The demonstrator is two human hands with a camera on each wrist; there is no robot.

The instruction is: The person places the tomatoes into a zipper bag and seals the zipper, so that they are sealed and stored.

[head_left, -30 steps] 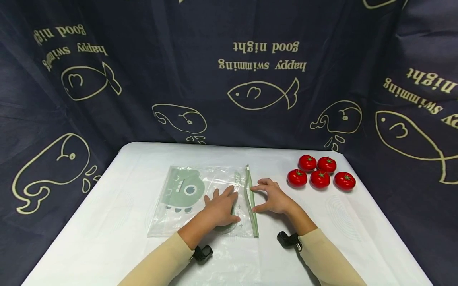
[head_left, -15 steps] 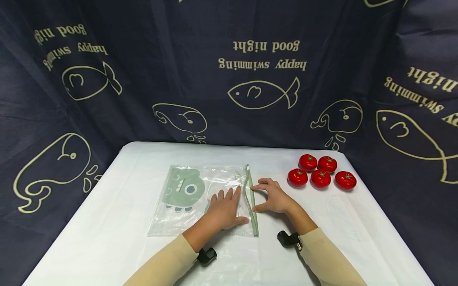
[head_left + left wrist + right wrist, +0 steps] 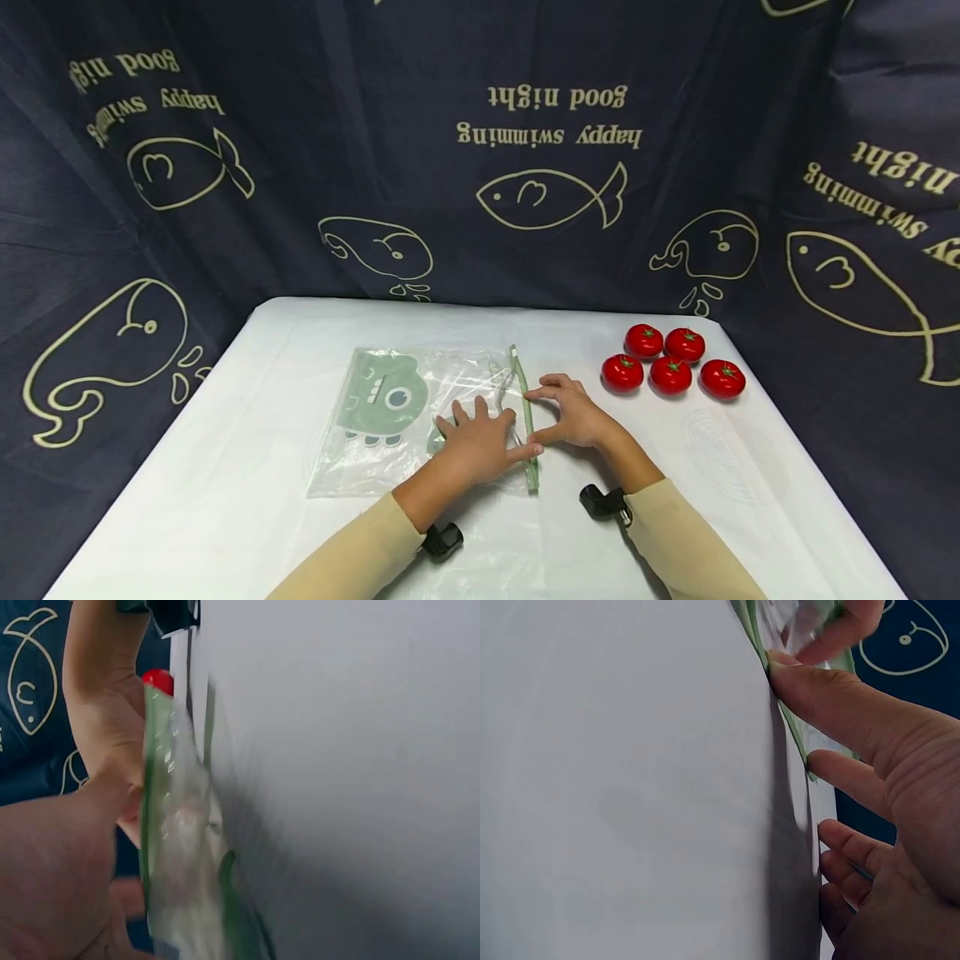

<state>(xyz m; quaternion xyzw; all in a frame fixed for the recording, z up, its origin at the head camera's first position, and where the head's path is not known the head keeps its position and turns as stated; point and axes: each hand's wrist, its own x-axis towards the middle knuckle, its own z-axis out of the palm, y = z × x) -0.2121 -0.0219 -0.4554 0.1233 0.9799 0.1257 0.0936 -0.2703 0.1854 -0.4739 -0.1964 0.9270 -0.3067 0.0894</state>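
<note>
A clear zip bag [image 3: 450,375] printed with a green cartoon monster lies flat on the white table, its green zip edge [image 3: 521,371] toward the right. My left hand [image 3: 480,446] is spread over the bag near its mouth, with the thumb reaching the green edge. On the other side of that edge is my right hand [image 3: 573,412]; its thumb and index finger are set apart and touch the strip at two spots. In the right wrist view the right thumb [image 3: 825,694] rests right at the green edge. The bag's mouth gapes slightly in the left wrist view.
Several red tomatoes [image 3: 622,373] with green stems sit grouped at the table's back right. A dark blue curtain [image 3: 420,125] with fish drawings hangs behind and along both sides of the white table [image 3: 225,467].
My left hand has slid right across the bag, and its thumb now reaches the green edge. The zip strip has shifted slightly left at its top. My right hand has stayed in place.
</note>
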